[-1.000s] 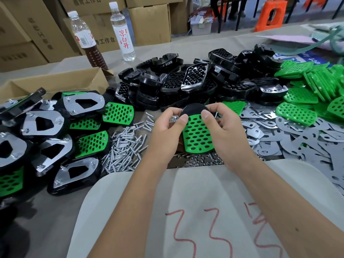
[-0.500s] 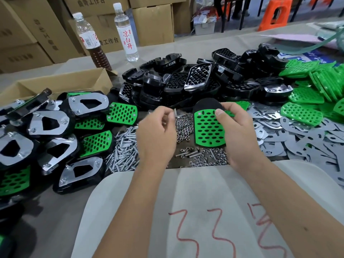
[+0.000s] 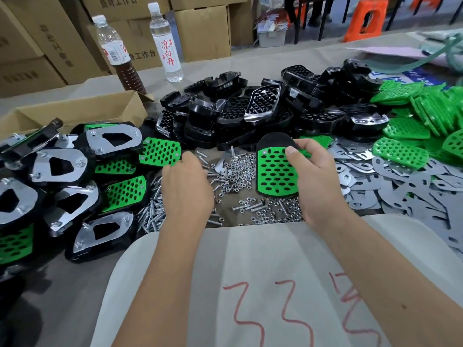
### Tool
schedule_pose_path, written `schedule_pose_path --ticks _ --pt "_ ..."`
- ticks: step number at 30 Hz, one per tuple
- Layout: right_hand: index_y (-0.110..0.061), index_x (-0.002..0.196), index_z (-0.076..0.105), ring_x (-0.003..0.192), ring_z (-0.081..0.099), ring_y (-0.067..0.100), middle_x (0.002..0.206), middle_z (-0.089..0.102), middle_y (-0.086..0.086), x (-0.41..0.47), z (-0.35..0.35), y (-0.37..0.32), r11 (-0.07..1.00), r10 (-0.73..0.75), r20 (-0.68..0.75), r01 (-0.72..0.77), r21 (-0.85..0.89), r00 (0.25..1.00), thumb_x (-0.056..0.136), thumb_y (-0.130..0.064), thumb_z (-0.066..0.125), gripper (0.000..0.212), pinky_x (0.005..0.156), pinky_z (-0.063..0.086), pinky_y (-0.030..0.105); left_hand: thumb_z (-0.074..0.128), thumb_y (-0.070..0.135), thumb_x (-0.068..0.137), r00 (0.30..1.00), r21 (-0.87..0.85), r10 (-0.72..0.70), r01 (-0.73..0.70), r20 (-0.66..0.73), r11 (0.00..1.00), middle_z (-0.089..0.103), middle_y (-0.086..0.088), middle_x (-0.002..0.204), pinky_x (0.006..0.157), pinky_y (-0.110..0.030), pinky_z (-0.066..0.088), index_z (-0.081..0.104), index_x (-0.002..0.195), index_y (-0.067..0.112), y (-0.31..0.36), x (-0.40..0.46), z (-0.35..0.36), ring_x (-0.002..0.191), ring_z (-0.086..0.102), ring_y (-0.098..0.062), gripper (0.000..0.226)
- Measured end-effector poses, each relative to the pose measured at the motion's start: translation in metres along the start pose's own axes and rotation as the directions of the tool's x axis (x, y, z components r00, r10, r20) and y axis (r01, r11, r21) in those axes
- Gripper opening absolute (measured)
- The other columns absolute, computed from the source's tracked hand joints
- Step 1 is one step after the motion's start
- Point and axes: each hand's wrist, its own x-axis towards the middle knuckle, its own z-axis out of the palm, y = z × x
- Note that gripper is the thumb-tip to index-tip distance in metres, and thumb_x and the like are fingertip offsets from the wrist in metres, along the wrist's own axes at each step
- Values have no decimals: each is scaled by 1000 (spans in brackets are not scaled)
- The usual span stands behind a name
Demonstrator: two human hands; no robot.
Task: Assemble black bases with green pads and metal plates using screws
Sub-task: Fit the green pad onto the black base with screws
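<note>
My right hand (image 3: 317, 182) grips a black base with a green perforated pad (image 3: 274, 171) on top, thumb pressed on the pad's upper right corner, held just above the table. My left hand (image 3: 188, 190) hovers palm down over loose screws (image 3: 152, 212) and nuts (image 3: 236, 169); its fingers curl downward and the tips are hidden, so I cannot see whether they hold anything. Bare black bases (image 3: 250, 111) are heaped behind. Green pads (image 3: 426, 113) pile up at the right, with flat metal plates (image 3: 400, 189) in front of them.
Finished assemblies (image 3: 62, 169) with metal plates and green pads crowd the left side. An open cardboard box (image 3: 75, 111) and two bottles (image 3: 165, 46) stand at the back left. A white cloth (image 3: 250, 271) with red marks lies under my forearms.
My left hand let go of the base and moved left and down over the screws. My right hand carried the base with the pad a little to the right.
</note>
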Motion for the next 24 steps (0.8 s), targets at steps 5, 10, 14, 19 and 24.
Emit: schedule_pose_path --ticks 5,10,14,19,24 --pt "-19 104 67 88 71 24 92 76 2 0 0 0 1000 -13 -3 13 1 1000 100 -24 58 11 83 60 65 49 20 107 984 -16 45 -48 -170 999 63 -11 110 92 -37 30 65 112 14 0 1 0 106 51 -34 17" --pt "-26 104 67 86 74 14 92 77 -3 3 -1 5 999 -53 -52 52 -12 997 97 -31 59 11 73 63 41 64 15 101 963 -564 33 -184 -268 805 65 -2 88 77 -39 49 60 90 15 5 0 -1 83 57 -21 12" --pt "-30 103 62 90 72 24 95 72 4 4 1 7 996 -82 -128 77 -47 988 94 -37 62 11 86 61 55 65 6 97 961 -906 254 -200 -107 374 69 -3 84 70 -28 51 68 91 16 26 -8 -7 75 62 -13 12" --pt "-32 101 60 95 72 35 93 73 8 3 2 5 994 -110 -167 105 -36 980 91 -38 64 13 84 60 60 66 4 95 896 -864 436 -284 -84 417 67 7 81 74 -25 49 67 90 10 43 -21 6 76 60 -11 8" --pt "-30 102 59 91 75 29 94 72 4 6 -1 7 996 -83 -190 85 0 978 99 -30 64 6 78 63 55 68 7 95 909 -807 401 -319 -112 497 64 12 81 67 -23 45 67 91 13 40 -23 17 69 60 -7 7"
